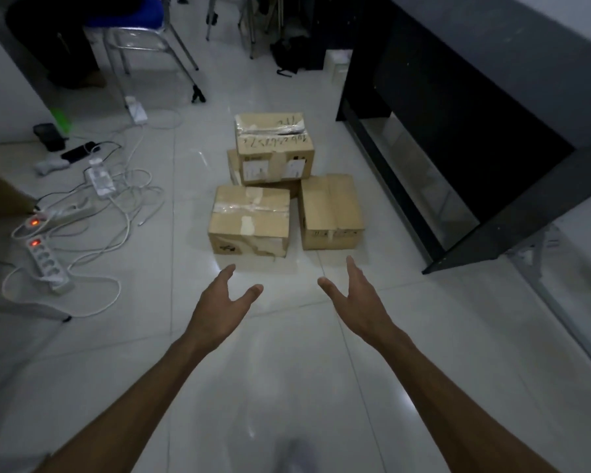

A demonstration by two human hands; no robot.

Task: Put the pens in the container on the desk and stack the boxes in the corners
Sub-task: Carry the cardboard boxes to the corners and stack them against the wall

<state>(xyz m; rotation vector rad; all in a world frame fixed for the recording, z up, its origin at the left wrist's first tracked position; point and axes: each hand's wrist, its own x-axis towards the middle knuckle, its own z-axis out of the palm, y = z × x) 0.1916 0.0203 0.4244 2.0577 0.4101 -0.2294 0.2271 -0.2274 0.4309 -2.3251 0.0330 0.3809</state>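
Boxes sit together on the white tile floor, straight ahead at 12 o'clock from both hands. The nearest box lies just beyond the left hand, its long axis running from 9 to 3 o'clock. A second box stands just beside it at 3 o'clock, beyond the right hand, with its long axis toward 12. A taped box rests on another at the back. Each grip is wide open and empty, palms turned inward, thumbs spread. The left hand looks a little nearer to the nearest box, so I judge that the coming move is a 2-handed reach forward to clasp its short ends. No pens or container show.
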